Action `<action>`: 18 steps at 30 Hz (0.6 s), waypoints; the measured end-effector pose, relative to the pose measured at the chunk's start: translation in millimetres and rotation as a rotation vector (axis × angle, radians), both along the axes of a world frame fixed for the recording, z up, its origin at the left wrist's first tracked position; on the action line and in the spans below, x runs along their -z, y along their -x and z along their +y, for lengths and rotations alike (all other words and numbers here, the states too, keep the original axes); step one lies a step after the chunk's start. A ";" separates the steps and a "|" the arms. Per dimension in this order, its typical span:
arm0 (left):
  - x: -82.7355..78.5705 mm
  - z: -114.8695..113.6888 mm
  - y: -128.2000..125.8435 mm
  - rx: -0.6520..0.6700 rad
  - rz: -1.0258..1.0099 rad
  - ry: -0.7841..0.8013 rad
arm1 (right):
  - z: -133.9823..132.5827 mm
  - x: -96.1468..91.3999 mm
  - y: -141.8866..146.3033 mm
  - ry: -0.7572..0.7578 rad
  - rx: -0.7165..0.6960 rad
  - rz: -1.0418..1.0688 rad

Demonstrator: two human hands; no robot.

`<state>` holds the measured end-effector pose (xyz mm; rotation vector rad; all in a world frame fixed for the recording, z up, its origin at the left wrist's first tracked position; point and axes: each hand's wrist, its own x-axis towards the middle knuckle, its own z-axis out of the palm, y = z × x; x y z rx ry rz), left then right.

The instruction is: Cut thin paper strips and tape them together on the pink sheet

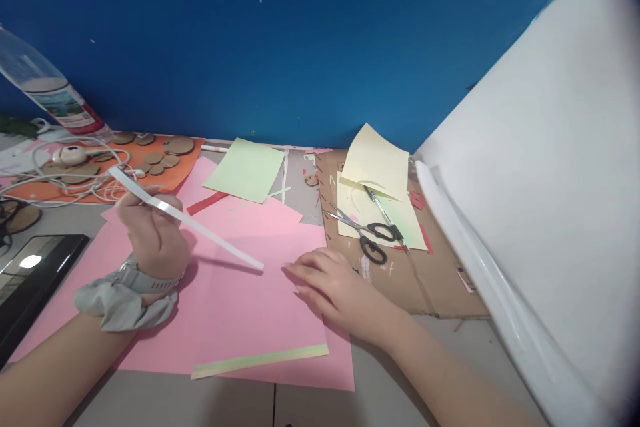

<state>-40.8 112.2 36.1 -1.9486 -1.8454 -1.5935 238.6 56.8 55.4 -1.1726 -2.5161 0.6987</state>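
My left hand [150, 230] is raised above the pink paper [250, 307], fingers closed round a long white strip [200, 225] that slants down to the right. A watch and a grey scrunchie sit on that wrist. My right hand [330, 287] lies flat on the pink sheet's right part, fingers stretched toward the strip's lower end. A pale green-yellow strip [260, 360] lies along the sheet's near edge.
Black-handled scissors [363, 232] and a pen [383, 212] rest on yellow sheets over brown cardboard [440, 280]. A green sheet [245, 170] lies behind. At left are cardboard discs, white cables, a bottle [45, 90] and a dark tablet [30, 280]. A large white roll [500, 307] borders the right.
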 end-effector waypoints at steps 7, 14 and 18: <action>-1.1 -3.9 -4.2 0.072 -0.003 0.050 | 16.3 -19.9 -63.8 -0.280 0.581 -0.348; -3.4 -6.8 -3.0 0.385 -0.026 0.160 | 21.4 -12.8 -82.2 -0.109 0.627 -0.622; 2.7 -7.7 1.4 0.486 0.106 0.272 | 22.9 -13.2 -68.1 -0.100 0.688 -0.690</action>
